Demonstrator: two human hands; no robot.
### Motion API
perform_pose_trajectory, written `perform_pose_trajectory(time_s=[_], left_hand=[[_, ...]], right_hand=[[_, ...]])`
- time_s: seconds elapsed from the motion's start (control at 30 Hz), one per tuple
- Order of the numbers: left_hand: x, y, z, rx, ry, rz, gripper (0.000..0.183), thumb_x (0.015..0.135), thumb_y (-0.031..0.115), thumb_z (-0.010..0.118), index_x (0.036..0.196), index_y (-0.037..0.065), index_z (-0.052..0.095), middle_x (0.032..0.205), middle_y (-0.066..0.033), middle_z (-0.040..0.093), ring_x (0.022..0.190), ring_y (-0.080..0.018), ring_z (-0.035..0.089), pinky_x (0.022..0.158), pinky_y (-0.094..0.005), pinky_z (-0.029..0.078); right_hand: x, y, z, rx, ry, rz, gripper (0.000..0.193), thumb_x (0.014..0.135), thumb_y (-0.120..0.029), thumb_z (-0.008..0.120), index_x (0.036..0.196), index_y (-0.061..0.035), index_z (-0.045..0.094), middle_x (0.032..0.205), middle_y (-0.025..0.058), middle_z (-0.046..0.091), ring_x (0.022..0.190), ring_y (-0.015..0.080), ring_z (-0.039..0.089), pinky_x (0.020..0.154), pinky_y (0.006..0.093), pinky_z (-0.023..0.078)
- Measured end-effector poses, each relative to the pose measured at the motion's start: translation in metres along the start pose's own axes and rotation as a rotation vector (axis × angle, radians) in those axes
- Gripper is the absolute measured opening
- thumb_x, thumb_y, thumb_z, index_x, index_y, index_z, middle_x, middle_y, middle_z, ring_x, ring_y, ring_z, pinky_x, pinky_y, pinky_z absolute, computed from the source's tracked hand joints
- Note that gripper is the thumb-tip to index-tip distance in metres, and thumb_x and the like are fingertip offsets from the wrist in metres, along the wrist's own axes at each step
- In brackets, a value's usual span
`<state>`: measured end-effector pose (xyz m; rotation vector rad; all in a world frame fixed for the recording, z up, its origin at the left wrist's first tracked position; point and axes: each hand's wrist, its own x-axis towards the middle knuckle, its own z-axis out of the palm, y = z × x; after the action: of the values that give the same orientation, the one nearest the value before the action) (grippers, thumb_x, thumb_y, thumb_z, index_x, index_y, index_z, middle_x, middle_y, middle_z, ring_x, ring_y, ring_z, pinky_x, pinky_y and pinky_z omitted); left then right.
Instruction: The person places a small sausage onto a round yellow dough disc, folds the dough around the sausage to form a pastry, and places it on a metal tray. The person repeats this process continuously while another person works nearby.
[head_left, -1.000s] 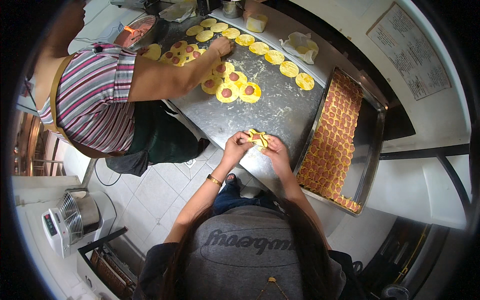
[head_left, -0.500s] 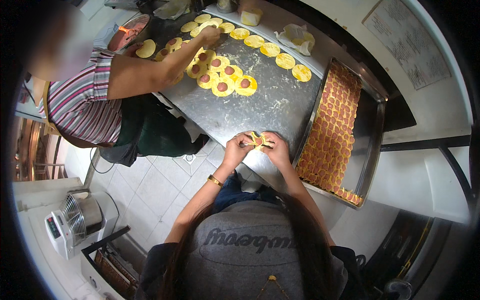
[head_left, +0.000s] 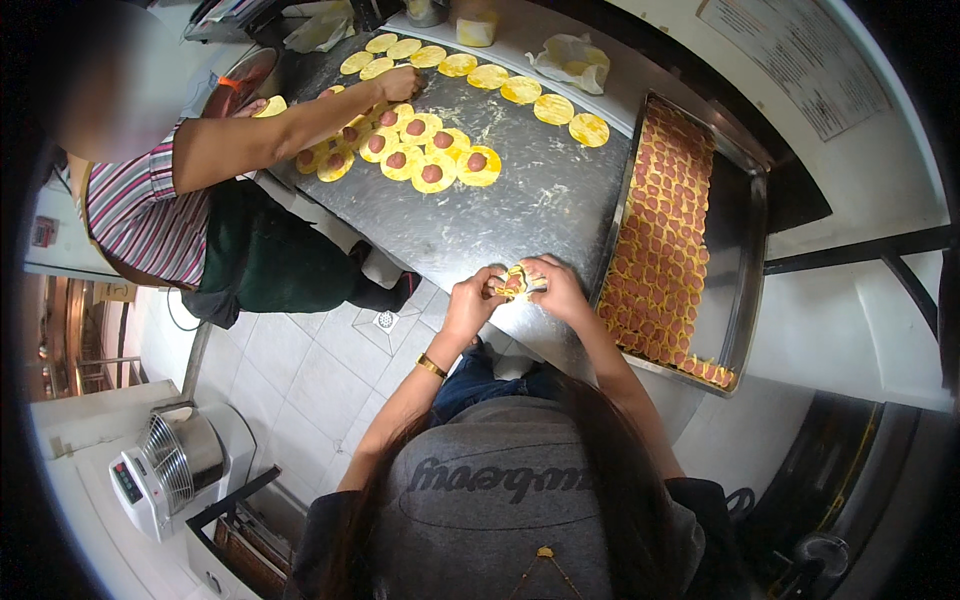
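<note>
At the table's near edge, my left hand [head_left: 472,302] and my right hand [head_left: 558,288] pinch opposite sides of one small filled dough round [head_left: 515,283]. Its yellow edges are drawn up in folds around a pinkish-red filling, which shows in the middle. My fingertips hide part of the folded edge. Just right of my right hand lies a large metal tray [head_left: 741,330]. Rows of small folded dumplings [head_left: 665,230] with the same pink centres fill its left part, packed close together.
Flat yellow dough rounds [head_left: 521,90] line the far side of the metal table [head_left: 540,185]. Filled rounds [head_left: 433,173] overlap at its middle left. A co-worker's arm [head_left: 290,135] reaches over them. A mixer [head_left: 180,465] stands at lower left.
My fingers have drawn the dough's edges further in, so it looks more compact. The co-worker's reaching hand has come nearer, onto the rounds. The whole view has shifted slightly.
</note>
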<state>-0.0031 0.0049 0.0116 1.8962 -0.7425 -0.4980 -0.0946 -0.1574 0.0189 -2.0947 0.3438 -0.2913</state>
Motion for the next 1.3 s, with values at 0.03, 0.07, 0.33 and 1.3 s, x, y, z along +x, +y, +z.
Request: perform_pose_trajectory(time_s=[0.03,0.07,0.33,1.3], left_hand=[[0.0,0.001,0.0,0.035,-0.029,0.001,0.033,0.07,0.006,0.077,0.098,0.002,0.061,0.073,-0.0091,0.066,0.06,-0.013,0.064,0.054,-0.0277,0.05],[0.001,0.002,-0.001,0.07,-0.057,0.003,0.032,0.07,0.007,0.077,0.098,0.003,0.062,0.073,-0.0095,0.066,0.06,-0.0134,0.064,0.054,-0.0285,0.05],[0.011,0.014,0.0,0.296,-0.041,-0.016,0.03,0.067,0.019,0.081,0.085,0.004,0.063,0.074,-0.0108,0.066,0.066,-0.0232,0.065,0.06,-0.0338,0.05],[0.026,0.012,0.005,0.092,-0.056,0.094,0.033,0.065,0.008,0.08,0.092,0.001,0.062,0.083,-0.0123,0.065,0.07,-0.0206,0.066,0.064,-0.0308,0.052]], right_hand=[[-0.002,0.001,0.003,0.013,0.006,0.007,0.039,0.064,0.012,0.061,0.1,-0.0014,0.065,0.094,0.0118,0.064,0.085,0.0272,0.064,0.076,0.032,0.051],[-0.003,0.002,0.005,0.026,0.011,0.013,0.037,0.064,0.011,0.062,0.098,-0.0024,0.066,0.093,0.0125,0.064,0.084,0.03,0.064,0.075,0.0335,0.051],[0.005,-0.005,0.004,-0.016,-0.009,-0.092,0.031,0.064,0.013,0.062,0.093,0.0005,0.066,0.09,0.0133,0.064,0.085,0.0289,0.064,0.073,0.0342,0.051],[0.0,-0.005,0.011,-0.103,0.131,0.09,0.03,0.069,0.007,0.062,0.098,-0.0006,0.065,0.097,0.0176,0.063,0.086,0.035,0.063,0.074,0.04,0.05]])
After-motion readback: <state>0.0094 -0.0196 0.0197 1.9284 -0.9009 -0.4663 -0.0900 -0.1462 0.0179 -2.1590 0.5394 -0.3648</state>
